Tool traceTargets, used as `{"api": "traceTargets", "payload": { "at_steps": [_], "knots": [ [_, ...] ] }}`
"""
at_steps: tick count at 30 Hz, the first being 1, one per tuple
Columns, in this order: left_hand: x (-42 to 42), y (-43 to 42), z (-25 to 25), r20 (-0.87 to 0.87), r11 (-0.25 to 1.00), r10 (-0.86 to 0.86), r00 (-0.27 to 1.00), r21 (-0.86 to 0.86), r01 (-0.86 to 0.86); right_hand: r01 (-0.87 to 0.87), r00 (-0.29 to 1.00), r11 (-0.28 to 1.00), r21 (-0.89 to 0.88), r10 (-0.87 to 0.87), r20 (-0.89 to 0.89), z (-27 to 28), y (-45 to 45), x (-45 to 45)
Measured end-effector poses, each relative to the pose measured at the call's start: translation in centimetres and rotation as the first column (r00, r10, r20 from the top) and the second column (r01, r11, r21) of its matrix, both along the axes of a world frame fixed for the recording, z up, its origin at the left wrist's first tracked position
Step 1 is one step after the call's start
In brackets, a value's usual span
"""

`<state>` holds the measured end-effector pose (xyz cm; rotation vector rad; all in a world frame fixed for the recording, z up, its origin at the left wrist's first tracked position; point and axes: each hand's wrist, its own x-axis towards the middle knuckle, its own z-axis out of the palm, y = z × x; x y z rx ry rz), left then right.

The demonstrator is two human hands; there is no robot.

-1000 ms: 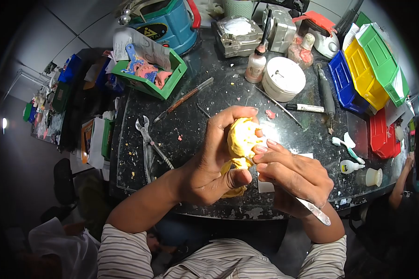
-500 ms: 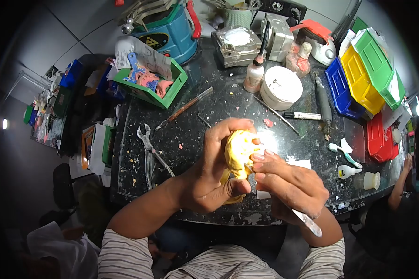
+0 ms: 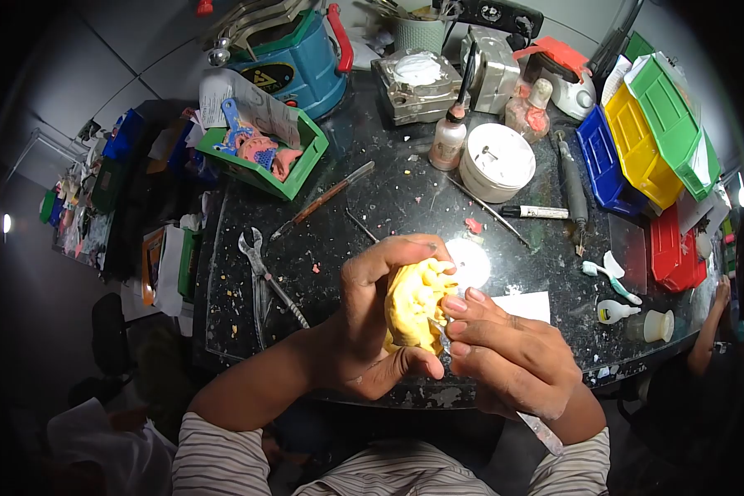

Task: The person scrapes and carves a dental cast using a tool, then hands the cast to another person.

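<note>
A yellow dental plaster model (image 3: 409, 306) is gripped in my left hand (image 3: 360, 306), its fingers curled over the top and the thumb along the lower edge. Its tooth ridge faces right. My right hand (image 3: 517, 351) pinches a slim metal carving knife (image 3: 541, 433), whose broad flat end sticks out below the palm. The knife's other end (image 3: 443, 337) touches or almost touches the model's right side; the fingers partly cover it. Beneath the right fingers lies a white paper piece (image 3: 531, 307) on the black table (image 3: 405, 207).
At left are a green bin (image 3: 293, 178) with pink and blue impressions, a brown-handled knife (image 3: 326, 198) and pliers (image 3: 260, 264). Behind stand a white tub (image 3: 498, 165) and a brush bottle (image 3: 449, 140). A marker (image 3: 537, 212), handpiece (image 3: 572, 190) and toothbrush (image 3: 616, 281) lie right.
The model has turned so more of its tooth ridge shows, and it sits slightly lower and left. My right hand and the knife have moved a little downward.
</note>
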<state>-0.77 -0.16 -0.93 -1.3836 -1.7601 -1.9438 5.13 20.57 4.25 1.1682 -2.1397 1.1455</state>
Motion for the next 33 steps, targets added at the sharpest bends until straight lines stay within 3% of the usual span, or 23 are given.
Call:
{"api": "traceTargets", "payload": {
  "at_steps": [4,7,11,13,17,21,25,33],
  "knots": [
    [0.4,-0.1,-0.3,0.026,0.999,0.037,0.999,-0.006,-0.037,0.006,0.999,1.000,0.029,-0.005,-0.036,0.0,0.0,-0.2],
    [0.0,-0.7,0.0,-0.109,0.986,0.047,0.993,-0.156,-0.064,0.044,0.997,0.999,0.016,-0.043,-0.067,-0.6,-0.2,-0.2],
    [1.0,-0.5,0.7,0.195,0.995,-0.024,0.980,-0.091,0.042,0.061,0.998,0.997,0.043,-0.060,-0.029,0.1,0.2,0.1],
    [1.9,-0.5,2.9,0.681,0.981,-0.192,0.706,0.128,0.144,0.209,0.977,0.973,-0.093,-0.212,-0.021,-0.3,0.2,0.5],
    [1.7,-0.6,3.5,0.752,0.931,-0.364,0.550,0.273,0.242,0.349,0.937,0.927,-0.139,-0.342,0.076,-0.2,0.8,0.8],
    [2.1,-0.9,4.1,0.790,0.921,-0.386,0.477,0.295,0.255,0.299,0.945,0.916,-0.267,-0.247,0.213,-0.9,0.8,0.8],
    [1.9,-1.0,4.6,0.797,0.880,-0.469,0.381,0.384,0.280,0.292,0.951,0.914,-0.280,-0.248,0.182,-0.9,0.8,0.6],
    [2.1,-0.7,4.6,0.779,0.895,-0.445,0.442,0.379,0.234,0.345,0.929,0.894,-0.285,-0.281,0.243,-0.5,0.5,1.0]
  ]
}}
